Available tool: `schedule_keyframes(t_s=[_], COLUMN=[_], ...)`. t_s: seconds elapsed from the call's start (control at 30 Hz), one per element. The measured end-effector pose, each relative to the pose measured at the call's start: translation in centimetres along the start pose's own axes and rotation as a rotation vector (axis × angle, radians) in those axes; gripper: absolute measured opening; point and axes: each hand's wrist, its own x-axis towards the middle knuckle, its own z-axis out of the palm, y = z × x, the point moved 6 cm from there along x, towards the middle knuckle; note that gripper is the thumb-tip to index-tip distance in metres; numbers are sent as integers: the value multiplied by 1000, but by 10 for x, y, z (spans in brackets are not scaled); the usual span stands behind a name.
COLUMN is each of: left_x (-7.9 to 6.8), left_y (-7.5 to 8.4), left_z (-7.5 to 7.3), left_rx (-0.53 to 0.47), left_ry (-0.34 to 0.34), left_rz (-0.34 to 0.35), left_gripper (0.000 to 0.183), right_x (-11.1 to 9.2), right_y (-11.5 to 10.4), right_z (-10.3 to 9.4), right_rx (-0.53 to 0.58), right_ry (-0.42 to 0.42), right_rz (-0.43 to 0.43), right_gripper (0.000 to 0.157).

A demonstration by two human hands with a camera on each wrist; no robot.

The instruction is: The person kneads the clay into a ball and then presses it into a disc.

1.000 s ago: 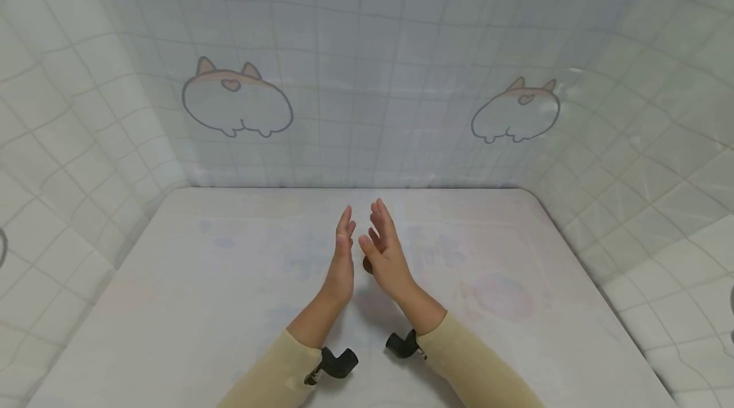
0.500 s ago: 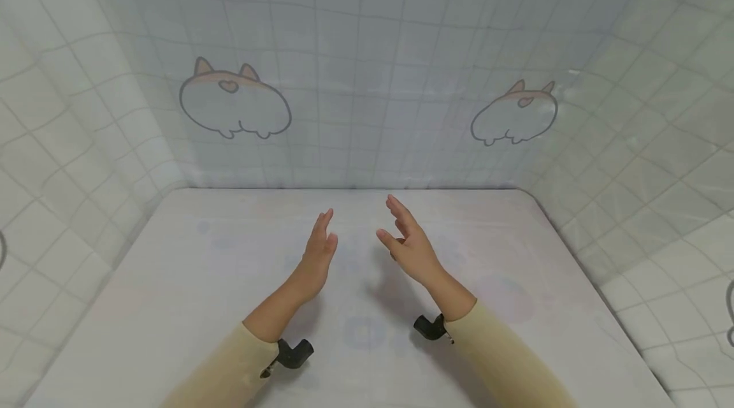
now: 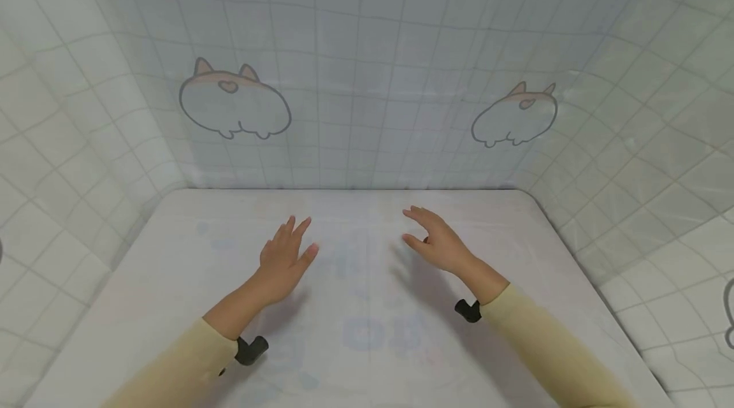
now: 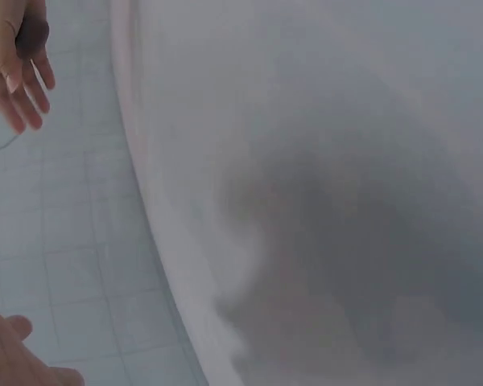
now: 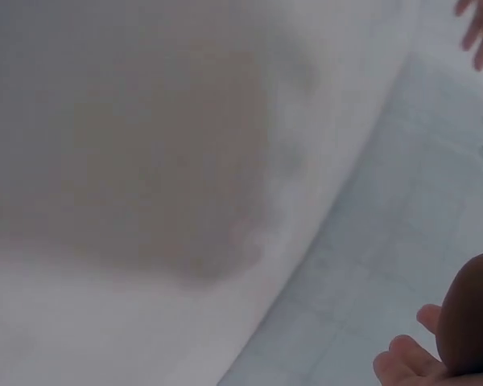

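My left hand [image 3: 281,268] hovers above the left half of the table, its fingers spread and straight, holding nothing. Over on the right, my right hand [image 3: 444,247] is also above the tabletop, with its thumb apart from the forefinger. It holds a brown rounded thing [image 4: 34,36] against the palm, seen best in the left wrist view. Only a sliver of it shows below the forefinger in the head view. A large smooth part of this brown thing [image 5: 473,318] fills the lower right corner of the right wrist view. Its exact kind cannot be told.
Beneath both hands spreads a pale table [image 3: 367,293] with faint coloured prints. A gridded curtain [image 3: 373,64] with cartoon animal drawings rises behind and at both sides. Each cuff carries a small black wrist mount [image 3: 251,350]. Shadows of the hands fall on the tabletop.
My hands have moved apart from nearly palm to palm, the left going left and the right going right. The left hand has turned its back upward. The brown thing has gone along with the right hand.
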Motion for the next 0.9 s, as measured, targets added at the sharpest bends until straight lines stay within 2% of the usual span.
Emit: schedule_keyframes(t_s=[0.2,0.5,0.73,0.9], left_x=[-6,-5,0,5], left_y=[-13,-38,-56,-66], left_z=[-8,-2,3,9], left_rx=[131,238,286,320], left_ry=[-44,-81,-125,-133], left_rz=[-41,-49,-97,-96], left_gripper=[72,80,89,90], right_x=[-2,-2,2,6], right_y=[17,49,61,67], right_z=[1,21,31,36], right_rx=[-121,-237,-289,-322], right_ry=[-53,-207,-215,-196], right_rz=[15,72,100,89], right_gripper=[57,61,66,69])
